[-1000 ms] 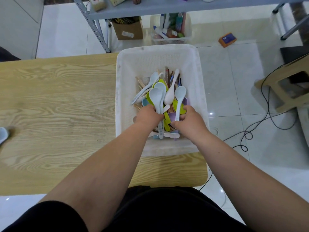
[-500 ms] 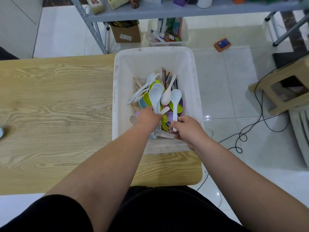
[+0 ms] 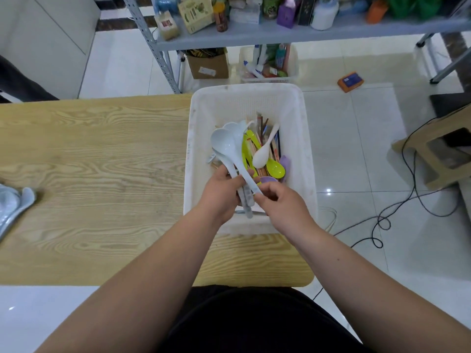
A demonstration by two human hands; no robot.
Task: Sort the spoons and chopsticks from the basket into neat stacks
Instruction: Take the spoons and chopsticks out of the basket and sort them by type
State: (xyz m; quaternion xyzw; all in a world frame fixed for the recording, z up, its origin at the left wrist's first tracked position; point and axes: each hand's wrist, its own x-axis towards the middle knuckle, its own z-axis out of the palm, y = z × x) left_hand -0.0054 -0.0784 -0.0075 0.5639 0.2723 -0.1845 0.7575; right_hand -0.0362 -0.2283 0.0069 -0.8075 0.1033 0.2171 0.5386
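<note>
At the far left edge of the bench, the pale spoons already set down show more fully than a second ago, when only a sliver of them was in sight. They lie well apart from the basket, which sits on the right end of the bench.

A second ago both hands were down among the cutlery. Now the left hand is raised above the near half of the basket, its fingers curled round the handles of a bunch of pale blue spoons. Their bowls are nested together and point up and away from the person. Just to its right, the right hand, which half a second ago gripped a spoon handle inside the basket, pinches the near end of one handle in that bunch between thumb and fingertips, its other fingers loosely curled.

Further right, still in the basket, lie a white spoon, a green spoon, a purple spoon and a jumble of chopsticks pointing to the far wall. A black cable trails over the tiled floor to the right of the bench.
</note>
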